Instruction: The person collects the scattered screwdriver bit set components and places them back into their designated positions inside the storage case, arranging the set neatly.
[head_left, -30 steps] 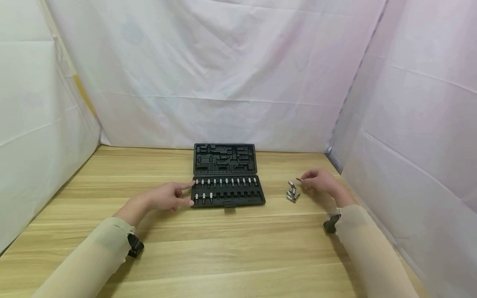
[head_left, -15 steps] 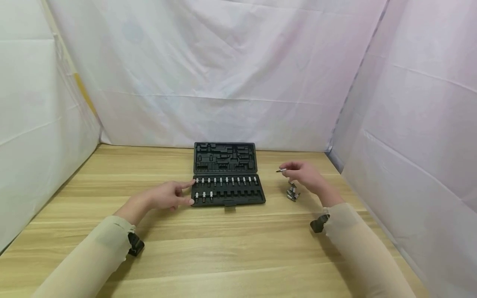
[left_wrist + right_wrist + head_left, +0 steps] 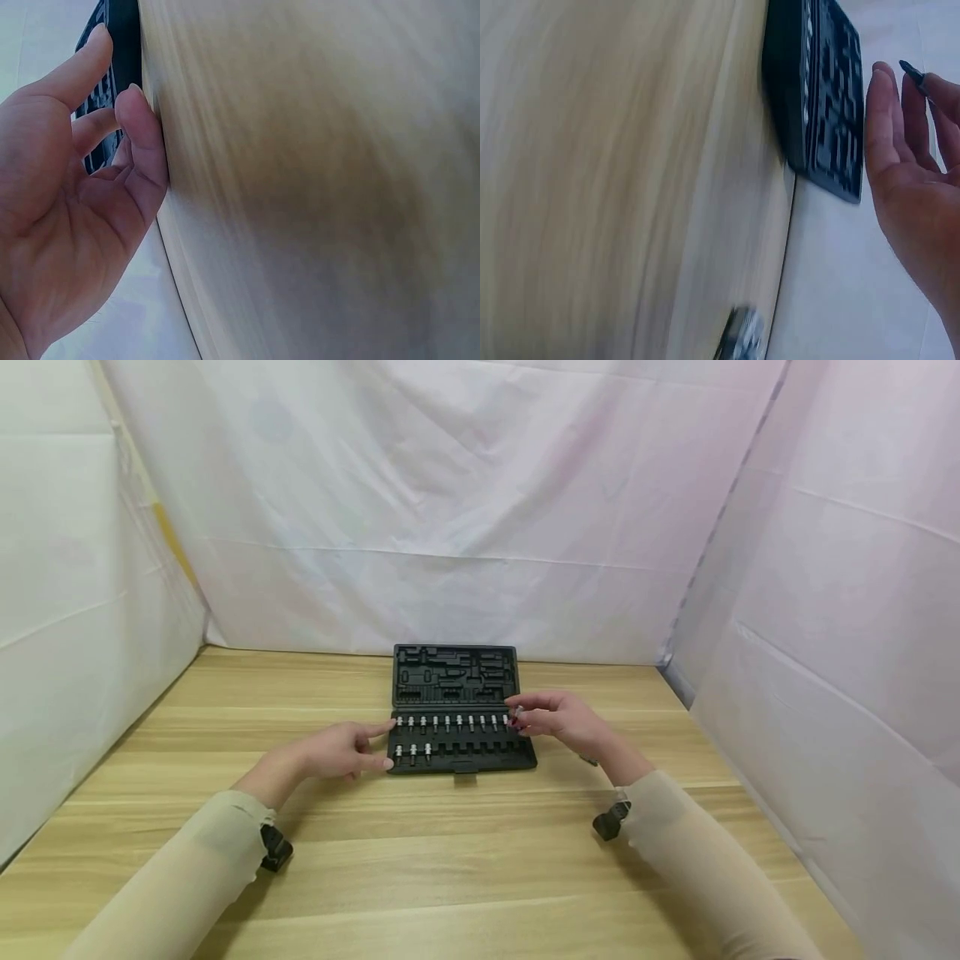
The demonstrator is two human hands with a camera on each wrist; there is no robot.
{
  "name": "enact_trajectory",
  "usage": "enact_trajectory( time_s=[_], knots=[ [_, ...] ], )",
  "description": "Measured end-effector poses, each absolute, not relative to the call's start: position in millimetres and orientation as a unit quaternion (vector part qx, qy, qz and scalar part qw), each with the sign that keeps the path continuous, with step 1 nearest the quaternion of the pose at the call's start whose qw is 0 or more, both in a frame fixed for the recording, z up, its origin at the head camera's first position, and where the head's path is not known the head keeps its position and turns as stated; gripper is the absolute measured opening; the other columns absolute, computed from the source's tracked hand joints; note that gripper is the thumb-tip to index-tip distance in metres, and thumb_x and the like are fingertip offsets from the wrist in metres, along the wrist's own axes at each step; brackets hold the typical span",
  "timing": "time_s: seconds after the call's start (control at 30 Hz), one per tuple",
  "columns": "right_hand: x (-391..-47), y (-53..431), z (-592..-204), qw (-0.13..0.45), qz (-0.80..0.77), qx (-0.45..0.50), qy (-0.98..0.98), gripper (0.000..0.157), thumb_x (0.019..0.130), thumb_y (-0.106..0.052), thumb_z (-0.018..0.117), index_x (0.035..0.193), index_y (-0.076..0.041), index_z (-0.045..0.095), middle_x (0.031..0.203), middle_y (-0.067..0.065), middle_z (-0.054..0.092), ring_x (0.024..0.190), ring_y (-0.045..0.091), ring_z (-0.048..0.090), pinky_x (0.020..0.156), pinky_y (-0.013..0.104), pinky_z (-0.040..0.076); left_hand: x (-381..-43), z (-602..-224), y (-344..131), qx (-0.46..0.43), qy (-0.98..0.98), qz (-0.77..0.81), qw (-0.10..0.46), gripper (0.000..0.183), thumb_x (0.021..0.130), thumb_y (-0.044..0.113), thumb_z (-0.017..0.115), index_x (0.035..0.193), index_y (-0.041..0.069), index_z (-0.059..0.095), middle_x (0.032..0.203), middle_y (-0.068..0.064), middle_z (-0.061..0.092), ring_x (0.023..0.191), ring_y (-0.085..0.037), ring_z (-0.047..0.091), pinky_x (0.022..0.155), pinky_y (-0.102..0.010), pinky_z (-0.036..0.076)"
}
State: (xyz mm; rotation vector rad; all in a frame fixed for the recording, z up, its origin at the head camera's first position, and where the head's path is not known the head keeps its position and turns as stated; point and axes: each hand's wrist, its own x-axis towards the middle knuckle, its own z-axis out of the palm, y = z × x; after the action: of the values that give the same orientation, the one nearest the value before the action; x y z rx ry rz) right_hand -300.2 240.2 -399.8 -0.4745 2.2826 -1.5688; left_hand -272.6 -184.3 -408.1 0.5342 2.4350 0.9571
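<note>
Dial: ctr = case base, 12 = away from person.

Item: blk case (image 3: 423, 768), lid (image 3: 456, 673) laid back at 12. Seated bits (image 3: 459, 721) seen along upper row; three (image 3: 413, 753) in lower row, 9 o'clock end.
Item: single bit (image 3: 913, 73), pinched in R fingertips, over base's 3 o'clock end; ht. above slots can't be told.
Item: loose bits (image 3: 740, 334) on table (image 3: 465, 868), abt 3, mostly hidden by R wrist in head view.

Risks (est.): held bit could be dropped, small & tip-held; seated bits could be knocked by R fingers, row being close; case could be slid if L bracing is slack.

Pose: R hand (image 3: 566, 722) just before 3, fingers pointed to 9. L hand (image 3: 330, 752) at 9, nothing grasped; index & thumb spread, rested on case's L edge.
</note>
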Motion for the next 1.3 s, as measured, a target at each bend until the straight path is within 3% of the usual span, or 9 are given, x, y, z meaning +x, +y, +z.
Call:
enact_trajectory(
  time_s=[0.13, 0.23, 0.43, 0.67, 0.93, 1.13, 1.3],
  knots=[
    [-299.5, 223.0, -400.5, 0.180, -0.562, -0.173, 0.788, 0.046, 0.111, -0.019, 0.068, 0.153, -0.001, 0.061, 0.145, 0.027, 0.067, 0.125, 0.034, 0.075, 0.107, 0.043, 0.062, -272.3, -408.3, -184.1, 0.195, 0.888, 0.346, 0.231, 0.090, 0.102, 0.040, 0.079, 0.175, 0.021, 0.030, 0.088, -0.007, 0.057, 0.075, -0.019, 0.060, 0.067, -0.033, 0.056],
    [-299.7, 212.2, -401.5, 0.178, -0.558, -0.181, 0.790, 0.043, 0.111, -0.019, 0.067, 0.149, 0.001, 0.063, 0.138, 0.025, 0.070, 0.121, 0.033, 0.075, 0.104, 0.045, 0.064, -272.3, -409.0, -184.3, 0.193, 0.888, 0.347, 0.231, 0.090, 0.102, 0.040, 0.079, 0.175, 0.021, 0.030, 0.088, -0.006, 0.057, 0.075, -0.019, 0.061, 0.067, -0.033, 0.056],
    [-299.7, 193.8, -403.7, 0.157, -0.537, -0.192, 0.806, 0.042, 0.108, -0.026, 0.073, 0.145, -0.007, 0.067, 0.125, 0.019, 0.079, 0.111, 0.033, 0.076, 0.094, 0.049, 0.065, -272.0, -409.8, -184.1, 0.191, 0.888, 0.348, 0.233, 0.089, 0.102, 0.040, 0.079, 0.175, 0.022, 0.030, 0.089, -0.007, 0.057, 0.076, -0.020, 0.060, 0.068, -0.033, 0.056],
    [-299.0, 176.0, -405.7, 0.177, -0.562, -0.192, 0.785, 0.037, 0.106, -0.016, 0.075, 0.141, -0.003, 0.069, 0.125, 0.015, 0.079, 0.108, 0.025, 0.079, 0.101, 0.050, 0.065, -271.4, -408.6, -182.9, 0.191, 0.887, 0.350, 0.235, 0.089, 0.102, 0.039, 0.079, 0.175, 0.022, 0.030, 0.089, -0.006, 0.057, 0.075, -0.019, 0.059, 0.067, -0.032, 0.055],
    [-308.9, 158.5, -410.9, 0.157, -0.478, -0.202, 0.840, 0.026, 0.102, -0.025, 0.082, 0.124, -0.013, 0.078, 0.111, 0.003, 0.082, 0.099, 0.018, 0.076, 0.084, 0.037, 0.064, -272.6, -407.2, -183.3, 0.193, 0.889, 0.346, 0.230, 0.088, 0.103, 0.037, 0.079, 0.175, 0.020, 0.030, 0.087, -0.006, 0.056, 0.073, -0.019, 0.060, 0.067, -0.032, 0.056],
    [-312.8, 141.2, -413.3, 0.164, -0.425, -0.228, 0.860, 0.017, 0.100, -0.025, 0.084, 0.114, -0.017, 0.080, 0.111, -0.002, 0.082, 0.104, 0.013, 0.075, 0.093, 0.036, 0.062, -271.8, -406.7, -183.3, 0.197, 0.889, 0.344, 0.230, 0.089, 0.103, 0.038, 0.079, 0.175, 0.018, 0.030, 0.087, -0.006, 0.057, 0.073, -0.019, 0.060, 0.067, -0.033, 0.057],
    [-315.1, 128.8, -415.1, 0.168, -0.405, -0.249, 0.863, 0.014, 0.099, -0.021, 0.085, 0.112, -0.016, 0.081, 0.109, -0.001, 0.082, 0.101, 0.012, 0.075, 0.092, 0.035, 0.062, -271.6, -406.7, -183.6, 0.202, 0.889, 0.342, 0.227, 0.089, 0.103, 0.038, 0.078, 0.174, 0.016, 0.030, 0.089, -0.008, 0.059, 0.075, -0.020, 0.062, 0.069, -0.034, 0.058]
  ],
)
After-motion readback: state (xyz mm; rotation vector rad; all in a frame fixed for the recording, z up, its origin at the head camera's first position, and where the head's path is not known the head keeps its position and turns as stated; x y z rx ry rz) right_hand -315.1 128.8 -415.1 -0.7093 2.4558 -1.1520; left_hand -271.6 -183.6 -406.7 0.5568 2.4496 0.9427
